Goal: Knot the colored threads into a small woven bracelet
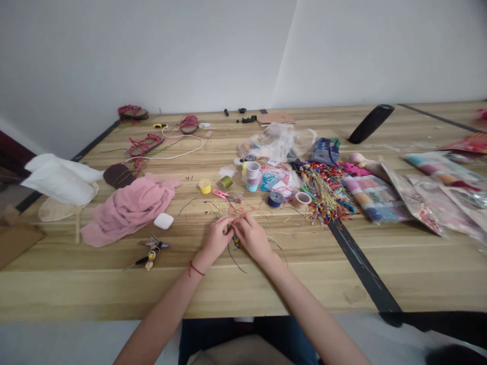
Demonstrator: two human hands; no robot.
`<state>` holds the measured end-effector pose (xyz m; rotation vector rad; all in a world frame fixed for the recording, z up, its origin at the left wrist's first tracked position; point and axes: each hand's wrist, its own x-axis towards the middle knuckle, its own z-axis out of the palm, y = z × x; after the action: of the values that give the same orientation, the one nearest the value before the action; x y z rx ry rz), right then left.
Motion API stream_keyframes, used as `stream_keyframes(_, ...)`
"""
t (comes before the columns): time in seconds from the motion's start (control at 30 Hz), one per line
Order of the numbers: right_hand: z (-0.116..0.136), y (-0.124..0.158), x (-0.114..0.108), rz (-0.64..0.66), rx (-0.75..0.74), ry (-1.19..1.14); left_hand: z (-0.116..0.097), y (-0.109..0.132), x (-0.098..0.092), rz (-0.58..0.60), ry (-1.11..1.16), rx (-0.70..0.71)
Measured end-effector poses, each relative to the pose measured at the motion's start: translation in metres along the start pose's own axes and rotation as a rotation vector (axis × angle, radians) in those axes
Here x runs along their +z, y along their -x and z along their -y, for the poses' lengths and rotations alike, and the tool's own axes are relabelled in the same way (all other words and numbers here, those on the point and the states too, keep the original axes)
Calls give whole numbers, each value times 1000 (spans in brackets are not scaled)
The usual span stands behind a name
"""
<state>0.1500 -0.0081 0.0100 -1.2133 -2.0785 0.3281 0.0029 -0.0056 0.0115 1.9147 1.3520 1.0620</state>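
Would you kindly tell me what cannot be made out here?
Head view: what, if anything, the left hand and right hand pinch; the hands cover it.
Head view: single strands in the colourful cord pile; tangled and too small.
Head view: any contents of the crumpled clear bag; folds and blur obscure them.
Head view: the full shape of the brown cardboard; the left edge cuts it off.

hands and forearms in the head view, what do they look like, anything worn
The left hand and right hand are ungloved, with no sleeves in view. A thin red cord bracelet circles the left wrist; the right wrist looks bare.
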Motion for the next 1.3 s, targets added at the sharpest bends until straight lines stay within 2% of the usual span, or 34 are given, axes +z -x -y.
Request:
stream_keyframes(0.23,-1,0,-1,47,41,-59,-2,0,-1,0,-22,1)
stream_keyframes(0.57,1,1,-10,44,74,-222,5,-1,1,-83,36,-14)
stream_keyframes(0.83,0,-1,-6,-17,144,-371,7,-1,2,-116,40,-5)
stream_keyframes(1.3,-8,-3,7,-11,441,-705,2,0,1,-116,-7,39)
